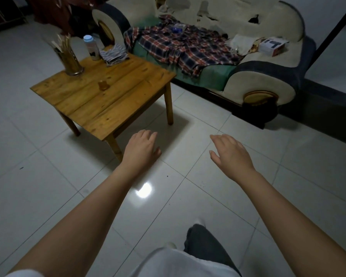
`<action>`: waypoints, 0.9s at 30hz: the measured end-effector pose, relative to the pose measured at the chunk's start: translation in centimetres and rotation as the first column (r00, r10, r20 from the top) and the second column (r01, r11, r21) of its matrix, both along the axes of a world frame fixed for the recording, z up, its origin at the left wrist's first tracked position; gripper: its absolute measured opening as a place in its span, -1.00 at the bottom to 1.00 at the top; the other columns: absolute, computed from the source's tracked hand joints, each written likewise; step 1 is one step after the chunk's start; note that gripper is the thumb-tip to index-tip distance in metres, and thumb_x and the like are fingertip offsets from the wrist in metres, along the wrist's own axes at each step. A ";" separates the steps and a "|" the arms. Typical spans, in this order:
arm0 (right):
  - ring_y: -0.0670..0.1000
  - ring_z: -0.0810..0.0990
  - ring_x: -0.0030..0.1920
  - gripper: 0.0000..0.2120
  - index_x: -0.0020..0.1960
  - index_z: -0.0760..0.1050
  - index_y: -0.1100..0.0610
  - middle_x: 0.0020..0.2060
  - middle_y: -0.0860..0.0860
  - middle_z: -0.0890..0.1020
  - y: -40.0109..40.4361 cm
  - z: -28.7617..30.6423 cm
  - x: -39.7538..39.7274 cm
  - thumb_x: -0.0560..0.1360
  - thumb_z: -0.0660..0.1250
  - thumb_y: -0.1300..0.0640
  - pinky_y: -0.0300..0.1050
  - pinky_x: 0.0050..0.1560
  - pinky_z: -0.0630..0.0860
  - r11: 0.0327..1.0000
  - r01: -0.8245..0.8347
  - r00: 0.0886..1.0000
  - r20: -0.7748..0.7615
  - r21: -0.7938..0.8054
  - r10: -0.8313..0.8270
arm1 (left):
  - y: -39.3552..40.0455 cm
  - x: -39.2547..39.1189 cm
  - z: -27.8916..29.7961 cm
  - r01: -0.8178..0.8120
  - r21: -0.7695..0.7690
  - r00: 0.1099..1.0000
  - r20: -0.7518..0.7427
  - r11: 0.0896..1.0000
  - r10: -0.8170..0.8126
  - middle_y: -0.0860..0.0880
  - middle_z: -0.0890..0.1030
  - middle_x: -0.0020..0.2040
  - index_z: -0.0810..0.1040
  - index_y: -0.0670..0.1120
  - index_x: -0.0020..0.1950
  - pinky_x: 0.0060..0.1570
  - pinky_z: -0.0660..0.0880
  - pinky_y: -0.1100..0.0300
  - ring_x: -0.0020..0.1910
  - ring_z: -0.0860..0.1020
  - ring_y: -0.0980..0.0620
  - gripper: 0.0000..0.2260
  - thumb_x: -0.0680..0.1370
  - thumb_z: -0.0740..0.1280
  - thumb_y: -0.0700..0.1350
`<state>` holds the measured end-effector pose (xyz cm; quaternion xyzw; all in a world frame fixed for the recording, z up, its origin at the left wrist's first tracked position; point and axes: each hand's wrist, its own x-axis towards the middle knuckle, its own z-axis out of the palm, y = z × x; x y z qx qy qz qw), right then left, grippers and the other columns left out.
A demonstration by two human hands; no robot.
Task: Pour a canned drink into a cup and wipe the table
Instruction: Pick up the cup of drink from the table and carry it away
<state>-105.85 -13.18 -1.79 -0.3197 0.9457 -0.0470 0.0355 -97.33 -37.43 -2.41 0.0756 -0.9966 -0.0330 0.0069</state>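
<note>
Nothing of the task is looking done yet: both hands are hanging empty over the tiled floor, the left hand [143, 145] loosely curled, the right hand [231, 151] spread flat. The wooden bench [128, 100] is sitting at eleven o'clock from them, well apart. A small amber cup [103, 85] is standing mid-bench, with a striped cloth [113, 54] lying at its twelve o'clock. No can is showing clearly; pouring and wiping are both remaining, I judge.

We see from one head-worn wide-angle camera, looking forward and down from standing height. The tiled floor [48, 186] fills the near view; the table [100, 100] sits farther off, upper left, the sofa [268, 76] beyond.
</note>
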 end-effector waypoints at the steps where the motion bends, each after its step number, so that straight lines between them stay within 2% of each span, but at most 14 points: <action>1: 0.08 0.28 0.38 -0.53 0.44 0.19 0.16 0.35 0.07 0.38 -0.6 -0.1 -1.4 0.58 0.12 0.03 -0.02 0.31 0.28 1.000 -0.008 1.000 -0.002 0.009 0.008 | -0.6 -1.2 -0.1 -0.003 0.000 1.000 0.004 1.000 0.003 -0.14 0.41 0.35 0.28 -0.13 0.41 0.36 0.25 0.04 0.37 0.33 -0.10 -0.52 0.54 0.24 0.02; 6: 0.06 0.29 0.37 -0.53 0.44 0.18 0.14 0.35 0.05 0.38 -4.2 -0.3 -9.6 0.58 0.11 0.01 -0.04 0.30 0.27 0.995 -0.078 0.996 -0.030 0.056 0.079 | -3.6 -7.9 -0.1 -0.047 -0.032 0.999 -0.016 0.998 0.047 -0.13 0.41 0.35 0.28 -0.13 0.41 0.34 0.26 0.07 0.36 0.33 -0.08 -0.52 0.55 0.23 0.03; 11: 0.07 0.34 0.32 -0.56 0.41 0.23 0.16 0.32 0.06 0.42 -8.0 0.2 -18.8 0.57 0.13 0.05 -0.05 0.23 0.33 0.980 -0.185 0.981 -0.049 0.074 0.189 | -6.5 -15.7 0.1 -0.162 -0.031 0.986 -0.034 0.986 0.161 -0.12 0.40 0.36 0.27 -0.11 0.42 0.33 0.27 0.06 0.36 0.33 -0.07 -0.53 0.55 0.22 0.03; 16: 0.08 0.33 0.34 -0.56 0.41 0.24 0.16 0.32 0.07 0.42 -12.4 0.4 -26.7 0.57 0.13 0.04 -0.02 0.26 0.32 0.958 -0.279 0.958 -0.041 0.073 0.282 | -9.3 -22.3 -0.1 -0.251 -0.008 0.968 -0.029 0.968 0.251 -0.15 0.44 0.31 0.31 -0.13 0.39 0.31 0.29 0.04 0.32 0.37 -0.10 -0.56 0.55 0.22 0.01; 24: 0.09 0.33 0.34 -0.54 0.42 0.23 0.15 0.31 0.07 0.43 -20.5 -0.5 -35.3 0.56 0.14 0.01 -0.01 0.25 0.33 0.905 -0.412 0.909 -0.025 0.106 0.417 | -14.9 -27.5 -0.7 -0.413 0.019 0.910 0.038 0.910 0.412 -0.22 0.53 0.17 0.45 -0.22 0.24 0.17 0.39 -0.02 0.20 0.46 -0.19 -0.63 0.53 0.24 -0.02; 27: 0.09 0.31 0.36 -0.53 0.42 0.22 0.15 0.33 0.07 0.42 -24.0 -1.0 -37.8 0.56 0.14 0.01 -0.01 0.26 0.32 0.882 -0.456 0.887 -0.018 0.119 0.461 | -17.8 -28.9 -1.1 -0.459 0.009 0.888 0.049 0.888 0.458 -0.21 0.52 0.18 0.44 -0.22 0.26 0.18 0.37 -0.02 0.21 0.45 -0.18 -0.62 0.54 0.23 -0.01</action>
